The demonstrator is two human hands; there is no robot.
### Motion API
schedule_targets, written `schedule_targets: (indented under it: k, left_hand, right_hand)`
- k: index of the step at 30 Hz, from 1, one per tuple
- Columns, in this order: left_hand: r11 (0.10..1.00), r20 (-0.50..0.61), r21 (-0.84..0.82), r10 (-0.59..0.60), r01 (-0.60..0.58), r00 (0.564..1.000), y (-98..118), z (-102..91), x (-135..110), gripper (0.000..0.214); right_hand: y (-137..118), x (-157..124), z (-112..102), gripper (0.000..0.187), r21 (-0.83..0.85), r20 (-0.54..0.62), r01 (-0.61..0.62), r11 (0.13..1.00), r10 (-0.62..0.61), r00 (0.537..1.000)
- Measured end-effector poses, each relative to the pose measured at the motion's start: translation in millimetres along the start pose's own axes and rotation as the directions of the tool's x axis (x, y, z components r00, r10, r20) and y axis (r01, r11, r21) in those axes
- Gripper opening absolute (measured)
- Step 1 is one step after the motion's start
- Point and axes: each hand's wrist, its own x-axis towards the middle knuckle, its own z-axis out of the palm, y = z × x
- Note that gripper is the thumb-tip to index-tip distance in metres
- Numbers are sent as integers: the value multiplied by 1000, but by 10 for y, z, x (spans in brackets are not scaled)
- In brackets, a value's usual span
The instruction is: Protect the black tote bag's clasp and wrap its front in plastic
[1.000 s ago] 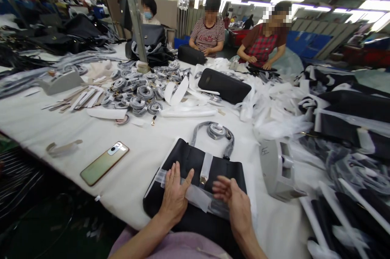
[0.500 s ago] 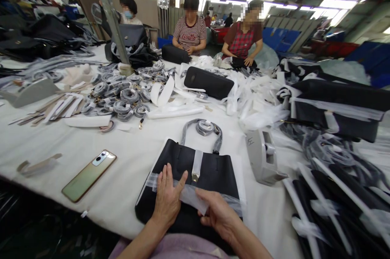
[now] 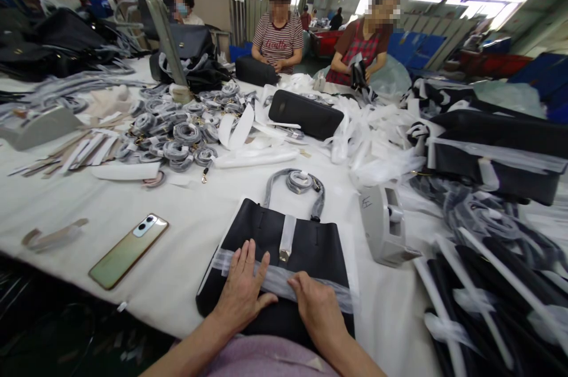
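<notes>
A black handbag (image 3: 306,239) lies flat in front of me, its grey-wrapped handle (image 3: 278,179) pointing away. Across its front runs a translucent plastic film strip (image 3: 277,278). My left hand (image 3: 243,285) rests flat on the left part of the strip, fingers stretched out and thumb apart. Curled fingers of my right hand (image 3: 317,303) press together at the strip's lower middle; their tips are partly hidden. Above the strip, a gold clasp (image 3: 284,255) sits under a white-wrapped tab (image 3: 287,235). A coiled, wrapped strap (image 3: 299,181) lies inside the handle's loop.
A phone (image 3: 129,251) lies to the left, a grey tape dispenser (image 3: 385,226) to the right. Farther back are wrapped strap coils (image 3: 186,134), a black bag (image 3: 306,114) and crumpled white wrapping (image 3: 377,152). More black bags (image 3: 501,158) fill the right side. Co-workers (image 3: 278,39) work opposite.
The film strip's loose lower flap now lies flat against the bag. My right hand has moved up slightly onto the strip, and my left thumb has swung downward. One co-worker has lifted a dark item.
</notes>
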Motion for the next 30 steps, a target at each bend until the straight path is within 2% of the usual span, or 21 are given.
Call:
schedule_targets:
  k: [4,10,16,19,23,26,28,30]
  left_hand:
    - [999,47,0,51,-51,998,-15,-53,-1,96]
    - [975,98,12,220,-222,971,-64,-140,-22,68]
    - [947,163,24,311,-319,936,-3,-145,-32,60]
    - [950,176,6,307,-313,935,104,-128,-28,61]
    - [973,166,1,227,-230,960,277,-80,-32,60]
    - [980,142,3,198,-201,970,354,-43,-43,58]
    - [981,131,3,192,-194,973,366,-31,-50,57]
    - [980,122,0,196,-197,973,359,-30,-55,56]
  right_hand:
    - [110,-12,129,32,-109,-38,19,994,-23,999]
    - [188,15,166,27,-40,29,-42,998,43,999]
    - [205,25,137,27,58,41,-66,996,64,997]
    - [207,25,150,26,71,36,-59,996,56,998]
    - [205,33,182,26,53,7,-56,997,55,998]
    - [224,21,152,28,37,-69,-48,998,50,996]
    - [242,-14,81,28,48,-207,-3,999,13,978]
    - [245,-73,-16,27,26,-337,97,995,-83,938]
